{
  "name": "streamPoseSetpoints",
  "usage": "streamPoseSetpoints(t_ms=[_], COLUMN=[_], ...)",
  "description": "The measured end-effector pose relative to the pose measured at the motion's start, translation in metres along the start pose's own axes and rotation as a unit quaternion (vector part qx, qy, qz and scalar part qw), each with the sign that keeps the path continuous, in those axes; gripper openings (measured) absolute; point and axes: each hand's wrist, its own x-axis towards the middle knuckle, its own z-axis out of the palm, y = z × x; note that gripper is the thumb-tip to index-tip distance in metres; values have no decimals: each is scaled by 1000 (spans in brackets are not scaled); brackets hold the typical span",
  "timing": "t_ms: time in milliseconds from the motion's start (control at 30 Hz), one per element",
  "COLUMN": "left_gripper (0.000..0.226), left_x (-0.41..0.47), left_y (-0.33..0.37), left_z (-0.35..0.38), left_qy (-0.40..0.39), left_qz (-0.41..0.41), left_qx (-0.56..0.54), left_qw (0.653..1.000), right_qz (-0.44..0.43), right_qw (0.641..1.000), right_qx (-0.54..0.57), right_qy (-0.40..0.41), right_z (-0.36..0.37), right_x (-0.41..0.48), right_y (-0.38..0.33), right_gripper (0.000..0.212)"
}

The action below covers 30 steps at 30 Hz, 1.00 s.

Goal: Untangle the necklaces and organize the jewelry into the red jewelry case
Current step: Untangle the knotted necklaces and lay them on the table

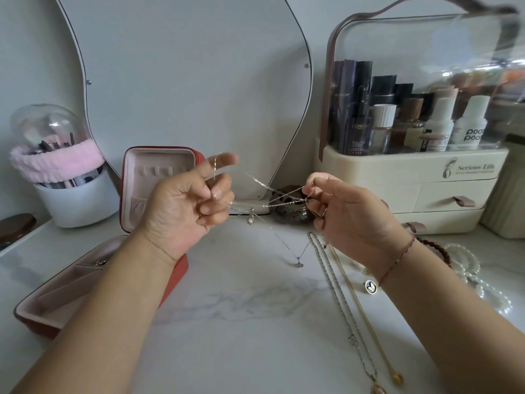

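Silver chains stretch left-to-right above the counter, one end pinched by the left hand, the other by the right hand; the open red case sits on the left-hand side, so that hand is nearer.

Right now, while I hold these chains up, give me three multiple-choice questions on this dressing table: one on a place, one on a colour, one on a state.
1. The red zippered jewelry case sits: A) beside the left forearm B) beside the right forearm C) on the person's lap.
2. The fluffy headband round the white brush holder is: A) green B) pink C) black.
3. The thin tangled silver chains are: A) draped on the mirror B) coiled in the case C) stretched between the left hand and right hand.
Answers: A, the open case lies along the left arm's side; B, it shows pink; C, both hands pinch them in the air.
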Motion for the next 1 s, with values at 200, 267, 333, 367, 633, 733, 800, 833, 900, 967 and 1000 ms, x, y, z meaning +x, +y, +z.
streamPoseSetpoints(t_ms=[200, 267, 333, 367, 633, 733, 800, 833, 900, 967, 1000], left_gripper=[53, 40, 36, 34, 32, 32, 31, 30, 29, 27, 26], left_x=[-1, -1, -2, -2, -8, -11, -12, -12, -13, -12, -11], left_y=[7, 8, 10, 11, 22, 25, 26, 26, 26, 26, 25], left_z=[1, 0, -1, -1, -3, -3, -2, -2, -3, -3, -2], left_qy=[70, 111, 157, 179, 242, 268, 275, 278, 284, 281, 277], left_qz=[44, 74, 102, 116, 192, 196, 208, 215, 225, 231, 231], left_qx=[38, 59, 73, 79, 106, 123, 140, 148, 160, 176, 185], left_qw=[996, 989, 980, 974, 945, 935, 928, 925, 918, 915, 914], right_qz=[-7, -17, -25, -29, -37, -18, -24, -29, -33, -29, -31], right_qw=[1000, 1000, 999, 999, 978, 961, 933, 917, 892, 866, 856], right_qx=[-16, -6, -8, -17, -195, -267, -351, -391, -448, -497, -513], right_qy=[16, 23, 30, 33, 59, 69, 77, 74, 58, 55, 55], right_z=[1, 0, -1, -1, 3, 1, -1, -2, -3, -6, -6], right_x=[-3, -3, -3, -3, -11, -12, -13, -14, -16, -16, -16], right_y=[-4, -6, -7, -7, -11, -12, -11, -12, -12, -12, -11], right_gripper=[10, 9, 10, 11, 15, 16, 12, 10, 9, 7, 7])
